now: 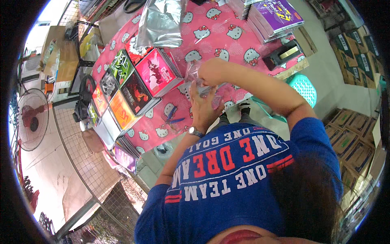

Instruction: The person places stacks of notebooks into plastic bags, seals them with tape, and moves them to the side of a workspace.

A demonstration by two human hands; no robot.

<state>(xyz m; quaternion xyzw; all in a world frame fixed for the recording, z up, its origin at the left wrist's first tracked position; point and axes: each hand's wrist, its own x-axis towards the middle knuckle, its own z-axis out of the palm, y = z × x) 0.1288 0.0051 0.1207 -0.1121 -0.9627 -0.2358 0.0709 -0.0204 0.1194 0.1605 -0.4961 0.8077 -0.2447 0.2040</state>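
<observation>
Clear plastic (193,72) is showing at frame centre, handling seemingly unfinished. Left hand (204,109) is touching it, grip apart; right hand (213,72) is covering it, grip hidden, cannot tell. Notebooks (135,92) are sitting stacked centre-left.

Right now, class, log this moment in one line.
left hand, right hand: at clear plastic | notebooks: left | tape dispenser: right, on pink tablecloth

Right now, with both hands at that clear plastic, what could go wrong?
The clear plastic might crease or tear, since the left hand and right hand are both at it. The pink-covered notebooks are stacked close by and could be nudged askew. The slim blue item lies near the left wrist, so a sweep might knock it.
</observation>
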